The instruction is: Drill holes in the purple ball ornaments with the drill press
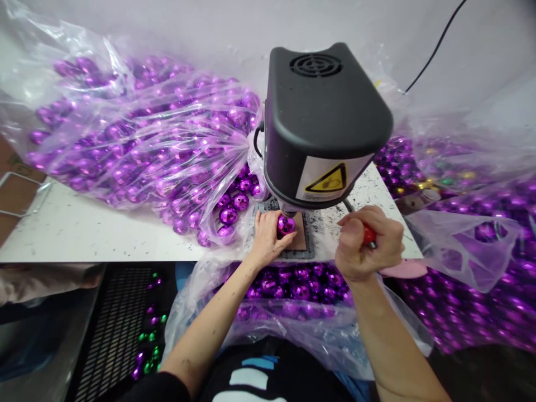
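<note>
My left hand (270,239) pinches a shiny purple faceted ball (286,224) between thumb and fingers, beneath the black drill press (324,111). Under the ball lies a brown board (300,237) on a dark grey base plate (310,251). The machine's head hides the spot where its tool meets the ball. My right hand (368,243) is wrapped round the red knob (369,234) of the press's lever, to the right of the machine. Across my lap an opened clear plastic bag (293,332) holds several purple balls (301,290).
A big clear bag of purple balls (125,145) lies on the white table (104,234) at left. More bagged purple balls (481,312) fill the right side. Small green and purple beads (153,336) lie by a black mesh rack (111,329). A black cable (435,47) runs along the wall.
</note>
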{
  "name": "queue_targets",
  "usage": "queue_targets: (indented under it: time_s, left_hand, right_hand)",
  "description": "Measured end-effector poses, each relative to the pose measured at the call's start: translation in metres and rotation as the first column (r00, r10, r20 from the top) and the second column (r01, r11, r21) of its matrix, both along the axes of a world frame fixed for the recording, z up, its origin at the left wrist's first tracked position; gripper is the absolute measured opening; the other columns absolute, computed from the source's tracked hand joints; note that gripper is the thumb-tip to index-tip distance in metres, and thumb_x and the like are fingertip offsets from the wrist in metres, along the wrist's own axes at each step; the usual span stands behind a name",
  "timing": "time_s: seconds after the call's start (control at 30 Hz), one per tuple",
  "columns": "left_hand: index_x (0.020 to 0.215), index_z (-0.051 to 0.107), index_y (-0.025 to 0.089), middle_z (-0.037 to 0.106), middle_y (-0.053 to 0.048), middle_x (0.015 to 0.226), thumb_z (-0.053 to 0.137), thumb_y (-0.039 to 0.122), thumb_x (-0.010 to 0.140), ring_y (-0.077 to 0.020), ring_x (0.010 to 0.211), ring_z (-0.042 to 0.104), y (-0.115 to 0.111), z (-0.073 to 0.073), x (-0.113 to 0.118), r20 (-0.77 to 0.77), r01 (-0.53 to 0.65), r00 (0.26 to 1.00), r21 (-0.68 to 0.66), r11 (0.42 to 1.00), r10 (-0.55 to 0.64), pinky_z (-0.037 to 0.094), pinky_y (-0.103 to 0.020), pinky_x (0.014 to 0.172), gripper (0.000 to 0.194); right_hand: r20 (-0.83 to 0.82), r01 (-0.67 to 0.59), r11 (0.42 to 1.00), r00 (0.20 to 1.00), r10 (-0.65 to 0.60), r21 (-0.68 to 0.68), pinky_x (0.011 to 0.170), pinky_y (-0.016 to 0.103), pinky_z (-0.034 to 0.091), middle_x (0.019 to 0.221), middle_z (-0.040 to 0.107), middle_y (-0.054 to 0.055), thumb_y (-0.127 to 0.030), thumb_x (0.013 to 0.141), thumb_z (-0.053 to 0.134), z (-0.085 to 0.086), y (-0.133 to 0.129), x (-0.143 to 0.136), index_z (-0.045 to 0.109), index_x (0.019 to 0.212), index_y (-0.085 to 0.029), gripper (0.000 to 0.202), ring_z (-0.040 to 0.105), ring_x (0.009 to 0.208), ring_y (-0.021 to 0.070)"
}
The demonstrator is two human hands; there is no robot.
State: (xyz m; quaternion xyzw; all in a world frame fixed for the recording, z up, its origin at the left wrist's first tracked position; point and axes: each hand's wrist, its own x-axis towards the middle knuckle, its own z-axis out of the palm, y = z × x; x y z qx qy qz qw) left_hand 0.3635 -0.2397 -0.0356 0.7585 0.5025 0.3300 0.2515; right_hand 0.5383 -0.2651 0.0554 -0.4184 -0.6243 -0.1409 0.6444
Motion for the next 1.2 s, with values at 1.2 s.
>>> queue_targets:
  time_s: [1.2]
  left_hand:
    - [0.114, 0.053, 0.018, 0.062, -0.009, 0.107, 0.066, 0.045, 0.092, -0.027, 0.106, 0.057, 0.0, -0.003, -0.002, -0.111, 0.006, 0.994, 0.16, 0.987, 0.012, 0.041, -0.047, 0.104, 0.037]
  right_hand:
    - [0.217, 0.043, 0.999, 0.975, -0.046, 0.018, 0.06, 0.025, 0.046, 0.079, 0.059, 0.001, -0.011, 0.084, 0.058, -0.035, 0.001, 0.005, 0.055, 0.112, -0.022, 0.03, 0.054, 0.069, 0.0116]
